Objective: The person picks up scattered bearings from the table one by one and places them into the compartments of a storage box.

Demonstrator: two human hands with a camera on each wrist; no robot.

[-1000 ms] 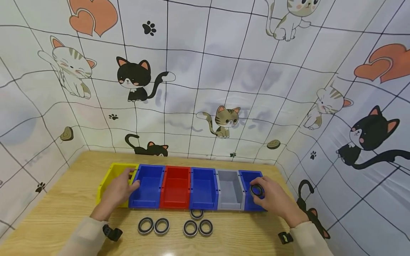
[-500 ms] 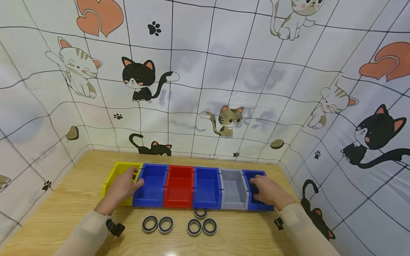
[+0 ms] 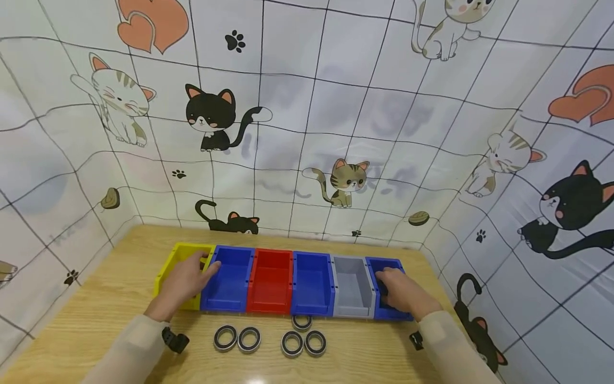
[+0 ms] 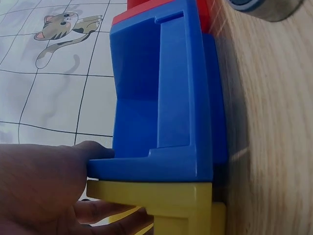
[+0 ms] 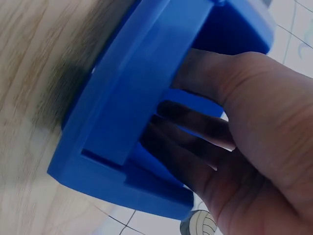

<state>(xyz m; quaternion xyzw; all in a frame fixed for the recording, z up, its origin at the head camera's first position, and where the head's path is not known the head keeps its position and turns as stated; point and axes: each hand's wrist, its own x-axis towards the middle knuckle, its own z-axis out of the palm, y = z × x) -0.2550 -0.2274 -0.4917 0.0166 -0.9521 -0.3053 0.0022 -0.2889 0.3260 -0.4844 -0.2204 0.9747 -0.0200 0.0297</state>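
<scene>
At the bottom of my head feed, the left sleeve (image 3: 127, 352) and right sleeve (image 3: 455, 352) angle inward over the wood-grain table (image 3: 259, 368), each wrist wearing a small black unit (image 3: 175, 340). Between them lie five ball bearings, flat and black-sealed: a pair (image 3: 225, 327) toward the left and a trio (image 3: 301, 344) near the middle, its rear ring partly hidden by the front edge of a blue bin. Further out, I see the left hand (image 3: 184, 277) straddling the adjoining walls of the yellow bin (image 3: 164, 272) and the left blue bin (image 3: 225, 306); its thumb lies over the blue rim, its relaxed fingers reach inside the yellow, and I make out nothing picked up in it. At the row's opposite end, the right hand (image 3: 402, 290) dips into the right blue bin (image 3: 395, 313), palm turned inward, thumb apart from the fingers. Their tips vanish behind the front wall on my wrist feed, so I can't tell whether they hold anything. Between stand the red bin (image 3: 269, 308), middle blue bin (image 3: 312, 309) and grey bin (image 3: 352, 311), side by side. Behind everything hangs a cat-print sheet (image 3: 288, 90).
</scene>
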